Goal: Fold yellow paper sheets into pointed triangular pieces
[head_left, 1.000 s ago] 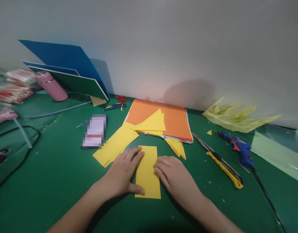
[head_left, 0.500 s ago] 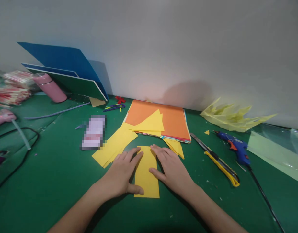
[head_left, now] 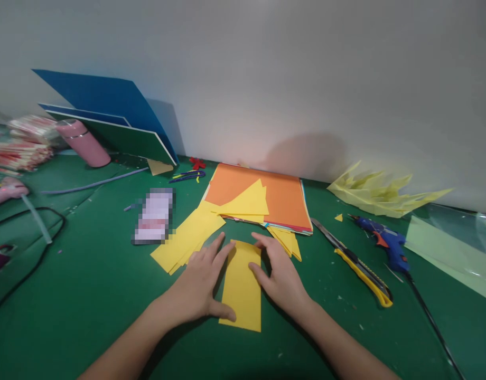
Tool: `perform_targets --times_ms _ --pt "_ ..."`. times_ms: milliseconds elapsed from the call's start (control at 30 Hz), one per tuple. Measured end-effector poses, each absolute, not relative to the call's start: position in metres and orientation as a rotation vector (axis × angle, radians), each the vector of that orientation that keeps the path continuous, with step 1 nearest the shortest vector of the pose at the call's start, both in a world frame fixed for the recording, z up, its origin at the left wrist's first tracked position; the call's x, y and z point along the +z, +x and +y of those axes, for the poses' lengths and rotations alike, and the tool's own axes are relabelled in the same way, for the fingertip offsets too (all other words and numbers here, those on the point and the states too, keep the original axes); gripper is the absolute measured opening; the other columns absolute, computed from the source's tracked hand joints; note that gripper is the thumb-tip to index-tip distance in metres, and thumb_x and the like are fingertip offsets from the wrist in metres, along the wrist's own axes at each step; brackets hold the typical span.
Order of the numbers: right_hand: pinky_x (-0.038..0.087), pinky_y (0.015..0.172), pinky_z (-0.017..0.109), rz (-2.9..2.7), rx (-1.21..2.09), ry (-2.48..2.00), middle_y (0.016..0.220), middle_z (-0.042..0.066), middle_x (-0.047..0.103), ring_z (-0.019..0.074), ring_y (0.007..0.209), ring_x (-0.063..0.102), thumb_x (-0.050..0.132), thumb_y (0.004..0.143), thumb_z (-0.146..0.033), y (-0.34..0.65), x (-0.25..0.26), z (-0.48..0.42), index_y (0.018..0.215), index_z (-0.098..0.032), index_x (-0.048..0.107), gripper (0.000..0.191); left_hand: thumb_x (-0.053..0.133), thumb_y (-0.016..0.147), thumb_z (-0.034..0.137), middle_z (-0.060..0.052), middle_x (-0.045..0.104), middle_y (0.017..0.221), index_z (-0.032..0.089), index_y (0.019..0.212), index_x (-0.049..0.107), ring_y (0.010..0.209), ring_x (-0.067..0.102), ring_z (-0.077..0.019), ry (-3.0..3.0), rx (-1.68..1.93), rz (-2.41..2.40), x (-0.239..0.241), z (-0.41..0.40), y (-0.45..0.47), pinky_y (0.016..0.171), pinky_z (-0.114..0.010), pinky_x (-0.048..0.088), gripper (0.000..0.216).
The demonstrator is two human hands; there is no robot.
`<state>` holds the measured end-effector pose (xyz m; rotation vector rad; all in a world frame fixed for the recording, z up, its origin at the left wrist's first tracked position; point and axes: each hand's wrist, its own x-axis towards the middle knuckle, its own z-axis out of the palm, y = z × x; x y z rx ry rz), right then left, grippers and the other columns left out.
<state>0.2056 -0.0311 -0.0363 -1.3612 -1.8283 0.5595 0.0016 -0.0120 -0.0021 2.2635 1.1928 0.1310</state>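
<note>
A yellow paper strip (head_left: 243, 295) lies lengthwise in front of me on the green table. My left hand (head_left: 203, 279) spreads along its left side, thumb on the lower left corner and index fingertip at the upper left edge. Nothing is clasped in that hand. At the strip's upper right is my right hand (head_left: 277, 269), fingers curved and apart, thumb over the right edge and fingertips near the top corner. Its fingers cover part of that edge. Beyond the hands, more yellow strips (head_left: 187, 237) and folded yellow pieces (head_left: 245, 203) overlap an orange paper stack (head_left: 282, 192).
To the right lie a yellow utility knife (head_left: 362, 274), a blue glue gun (head_left: 385, 240) with its cord, and a pale yellow spiky paper piece (head_left: 385, 195). On the left are a blurred-out phone (head_left: 153, 216), a pink bottle (head_left: 84, 142), leaning boards (head_left: 108, 95) and a black cable (head_left: 40, 272).
The strip has turned slightly, its lower right corner now nearer me. My right hand has shifted a little right and its fingers are more curved. My left hand has barely moved.
</note>
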Motion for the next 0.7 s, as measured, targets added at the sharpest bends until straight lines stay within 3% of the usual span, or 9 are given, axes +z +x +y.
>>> perform_targets --times_ms 100,200,267,333,433,533,633,700 --pt "0.052 0.074 0.034 -1.648 0.673 -1.274 0.090 0.005 0.058 0.0188 0.080 0.059 0.047 0.084 -0.018 0.206 -0.040 -0.030 0.120 -0.022 0.048 0.037 0.083 0.052 0.046 -0.019 0.035 0.145 0.023 0.144 0.024 0.124 0.039 -0.0401 2.123 0.264 1.218 -0.002 -0.012 0.005 0.100 -0.058 0.031 0.111" --pt "0.052 0.072 0.030 -1.488 0.767 -1.205 0.087 0.003 0.057 0.0168 0.080 0.059 0.052 0.082 -0.019 0.204 -0.041 -0.030 0.116 -0.025 0.051 0.034 0.072 0.066 0.043 -0.014 0.055 0.122 0.021 0.144 0.021 0.096 0.057 -0.0269 1.857 0.527 1.299 -0.005 -0.011 0.011 0.086 -0.045 0.045 0.096" --pt "0.052 0.069 0.027 -1.357 0.836 -1.193 0.088 0.003 0.057 0.0166 0.082 0.060 0.057 0.079 -0.023 0.203 -0.040 -0.030 0.111 -0.026 0.053 0.033 0.063 0.074 0.040 -0.007 0.063 0.098 0.019 0.137 0.036 0.077 0.058 -0.0195 1.691 0.620 1.258 -0.007 -0.011 0.015 0.074 -0.036 0.048 0.072" --pt "0.052 0.066 0.026 -1.223 0.936 -1.176 0.090 0.002 0.057 0.0159 0.080 0.061 0.062 0.076 -0.027 0.203 -0.039 -0.030 0.111 -0.027 0.051 0.036 0.058 0.076 0.040 -0.003 0.061 0.079 0.017 0.111 0.057 0.067 0.056 -0.0164 1.583 0.650 1.217 -0.008 -0.010 0.017 0.064 -0.030 0.047 0.043" --pt "0.052 0.061 0.026 -1.122 1.164 -1.127 0.080 -0.001 0.058 0.0137 0.066 0.060 0.066 0.074 -0.033 0.202 -0.037 -0.029 0.121 -0.028 0.042 0.054 0.059 0.072 0.044 0.000 0.057 0.067 0.017 0.078 0.061 0.061 0.053 -0.0147 1.473 0.746 1.223 -0.008 -0.010 0.020 0.056 -0.026 0.045 0.027" --pt "0.050 0.052 0.026 -1.181 1.400 -1.120 0.066 -0.005 0.058 0.0119 0.051 0.055 0.064 0.076 -0.040 0.200 -0.035 -0.030 0.122 -0.024 0.044 0.053 0.061 0.070 0.046 0.003 0.053 0.064 0.018 0.073 0.054 0.059 0.051 -0.0133 1.357 0.876 1.239 -0.007 -0.009 0.021 0.055 -0.024 0.044 0.028" --pt "0.048 0.050 0.025 -1.340 1.462 -1.147 0.061 -0.004 0.057 0.0112 0.049 0.054 0.060 0.078 -0.045 0.198 -0.033 -0.032 0.095 -0.019 0.059 0.031 0.063 0.069 0.047 0.004 0.050 0.063 0.019 0.069 0.049 0.059 0.048 -0.0123 1.319 0.939 1.281 -0.007 -0.010 0.022 0.055 -0.024 0.042 0.031" --pt "0.047 0.050 0.024 -1.415 1.451 -1.164 0.061 -0.003 0.057 0.0116 0.052 0.054 0.059 0.079 -0.043 0.197 -0.031 -0.033 0.087 -0.018 0.060 0.026 0.063 0.069 0.047 0.003 0.049 0.064 0.019 0.069 0.048 0.060 0.047 -0.0125 1.321 0.950 1.294 -0.006 -0.012 0.023 0.056 -0.024 0.041 0.031"
